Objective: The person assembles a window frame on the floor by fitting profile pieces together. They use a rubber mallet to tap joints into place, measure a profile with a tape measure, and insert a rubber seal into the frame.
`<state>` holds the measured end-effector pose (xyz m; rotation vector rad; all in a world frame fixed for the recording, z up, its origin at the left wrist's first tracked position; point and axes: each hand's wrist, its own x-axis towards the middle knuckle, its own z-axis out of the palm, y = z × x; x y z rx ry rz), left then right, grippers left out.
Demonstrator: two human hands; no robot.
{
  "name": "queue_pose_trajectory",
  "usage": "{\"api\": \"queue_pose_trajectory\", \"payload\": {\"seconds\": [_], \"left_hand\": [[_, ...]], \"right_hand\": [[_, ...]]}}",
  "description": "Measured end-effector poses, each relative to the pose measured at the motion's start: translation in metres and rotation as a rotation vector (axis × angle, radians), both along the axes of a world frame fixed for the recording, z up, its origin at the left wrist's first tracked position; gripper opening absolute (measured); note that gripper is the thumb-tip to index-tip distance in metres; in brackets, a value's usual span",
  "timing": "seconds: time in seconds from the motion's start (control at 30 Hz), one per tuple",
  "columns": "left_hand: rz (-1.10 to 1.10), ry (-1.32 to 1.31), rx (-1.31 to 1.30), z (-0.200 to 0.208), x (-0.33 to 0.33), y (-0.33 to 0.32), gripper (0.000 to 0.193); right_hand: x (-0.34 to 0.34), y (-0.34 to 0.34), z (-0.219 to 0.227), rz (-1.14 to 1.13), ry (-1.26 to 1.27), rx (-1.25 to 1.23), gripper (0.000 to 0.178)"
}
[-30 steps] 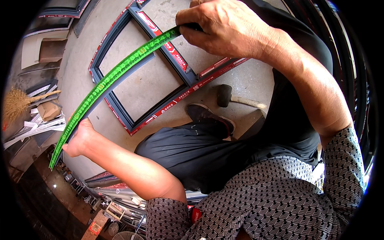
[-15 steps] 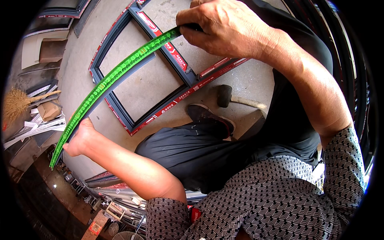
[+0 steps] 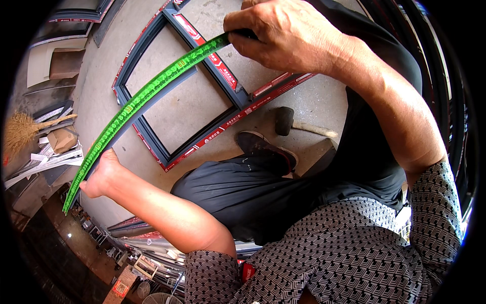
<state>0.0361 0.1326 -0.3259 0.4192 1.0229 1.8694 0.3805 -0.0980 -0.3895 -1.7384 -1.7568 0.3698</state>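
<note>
A bright green tape measure blade (image 3: 149, 93) stretches in a curve from the far left edge up to my right hand (image 3: 291, 38). The right fingers are closed round its dark end, whose shape is mostly hidden. Along the blade's underside runs a dark grey strip (image 3: 166, 95), ending short of the right hand. My left hand (image 3: 105, 175) grips the strip and blade from below near their left end; most of its fingers are hidden behind them. Under the blade, a dark window frame (image 3: 238, 99) with red-and-white protective tape lies on the floor.
A black-headed mallet (image 3: 285, 121) with a wooden handle lies beside my shoe (image 3: 258, 144). A straw broom (image 3: 23, 134), a cardboard box (image 3: 62, 139) and white offcuts (image 3: 43, 164) are at the left. Dark profiles (image 3: 430, 55) stand along the right side.
</note>
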Motion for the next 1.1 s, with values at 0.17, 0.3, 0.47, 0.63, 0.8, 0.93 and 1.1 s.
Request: {"api": "queue_pose_trajectory", "payload": {"seconds": [0.17, 0.3, 0.47, 0.63, 0.8, 0.93, 1.1], "left_hand": [[-0.003, -0.014, 0.001, -0.001, -0.005, 0.002, 0.056], [-0.024, -0.008, 0.02, -0.002, -0.002, 0.0, 0.058], [-0.048, 0.01, 0.022, 0.0, 0.0, -0.002, 0.059], [-0.046, -0.009, 0.021, -0.001, -0.003, 0.0, 0.059], [-0.03, 0.002, 0.01, -0.001, -0.004, 0.001, 0.057], [-0.02, -0.001, 0.009, -0.002, -0.002, 0.001, 0.057], [-0.034, -0.004, 0.014, -0.001, -0.001, 0.0, 0.055]], "right_hand": [[0.001, 0.0, 0.008, 0.021, -0.014, -0.04, 0.026], [0.0, -0.001, 0.003, 0.013, -0.032, -0.012, 0.026], [0.0, 0.0, 0.002, -0.002, -0.039, -0.021, 0.027], [0.001, -0.001, 0.007, 0.011, -0.025, -0.036, 0.027], [0.0, 0.0, 0.007, 0.004, -0.041, -0.039, 0.026], [0.001, -0.002, 0.007, 0.003, -0.019, -0.033, 0.025], [0.0, -0.002, 0.003, -0.015, -0.042, -0.017, 0.025]]}}
